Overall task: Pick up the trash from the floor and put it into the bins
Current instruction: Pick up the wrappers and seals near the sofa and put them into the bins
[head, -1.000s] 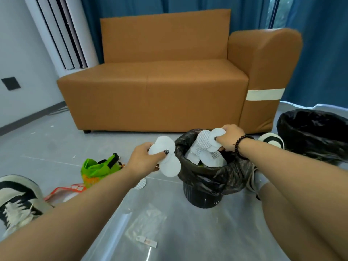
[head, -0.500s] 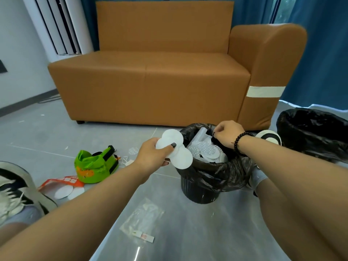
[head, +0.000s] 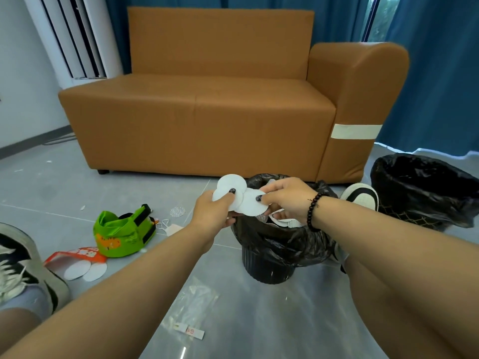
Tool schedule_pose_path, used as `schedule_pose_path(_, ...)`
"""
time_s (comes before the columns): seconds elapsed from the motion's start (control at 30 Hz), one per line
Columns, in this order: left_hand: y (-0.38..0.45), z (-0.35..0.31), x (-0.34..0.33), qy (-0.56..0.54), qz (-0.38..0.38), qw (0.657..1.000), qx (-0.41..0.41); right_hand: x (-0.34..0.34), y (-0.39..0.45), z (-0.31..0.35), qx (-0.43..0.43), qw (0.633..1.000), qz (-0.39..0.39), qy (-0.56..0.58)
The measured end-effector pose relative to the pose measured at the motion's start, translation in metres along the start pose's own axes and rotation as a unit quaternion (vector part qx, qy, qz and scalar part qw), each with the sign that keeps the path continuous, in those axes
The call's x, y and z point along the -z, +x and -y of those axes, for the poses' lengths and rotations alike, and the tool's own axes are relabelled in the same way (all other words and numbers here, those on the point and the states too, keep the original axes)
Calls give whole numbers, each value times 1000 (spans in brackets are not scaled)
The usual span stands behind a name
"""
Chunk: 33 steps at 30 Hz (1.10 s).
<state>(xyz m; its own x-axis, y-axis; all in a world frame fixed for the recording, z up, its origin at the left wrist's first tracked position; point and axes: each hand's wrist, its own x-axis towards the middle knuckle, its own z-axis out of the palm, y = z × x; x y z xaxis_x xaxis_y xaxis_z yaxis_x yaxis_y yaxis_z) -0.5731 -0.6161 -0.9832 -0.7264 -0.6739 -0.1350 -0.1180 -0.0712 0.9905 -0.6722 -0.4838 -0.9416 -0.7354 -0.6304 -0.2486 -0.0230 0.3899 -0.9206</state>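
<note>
My left hand [head: 212, 213] pinches a fan of white round pads [head: 232, 186] at the left rim of a small black bin [head: 272, 265] lined with a black bag. My right hand [head: 287, 200], with a dark bead bracelet on the wrist, pinches the lowest pad [head: 250, 204] of that fan over the bin's mouth. More white pads [head: 283, 221] lie inside the bin under my right hand. On the floor lie a green bag [head: 121, 233], an orange wrapper [head: 77, 255] with two white pads [head: 84, 270], a patterned round pad [head: 177, 211] and a clear plastic sleeve [head: 191, 309].
A second, larger bin [head: 420, 193] with a black liner stands at the right. An orange sofa [head: 207, 112] fills the space behind both bins. My shoes show at the left edge [head: 18, 268] and behind the small bin [head: 360, 195]. Blue curtains hang at the back.
My right hand came out of the bin, leaving its pads there, and moved left to take hold of a pad in my left hand. My left hand drifted right toward the bin.
</note>
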Motion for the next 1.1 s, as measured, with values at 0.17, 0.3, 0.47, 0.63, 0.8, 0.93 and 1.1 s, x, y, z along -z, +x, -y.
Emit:
schedule_pose_path(0.17,13,4,-15,33,-22,999,-20,34,17,-10,12,990,-136,-42)
schedule_pose_path(0.3,29,7,-25,195,-36,978,-61,63,29,-25,52,948,-265,-167)
schedule_pose_path(0.47,47,7,-50,316,-8,943,-106,78,31,-41,77,904,-250,-338)
schedule_pose_path(0.63,62,8,-68,358,-8,928,-105,69,34,-46,90,900,-189,-382)
schedule_pose_path(0.8,69,3,-66,331,-37,937,-106,64,37,-44,106,907,-192,-361)
schedule_pose_path(0.93,66,2,-50,326,-55,938,-101,57,40,-37,117,913,-216,-326)
schedule_pose_path(1.1,56,5,-18,321,-56,942,-88,25,37,-19,150,920,-211,-295)
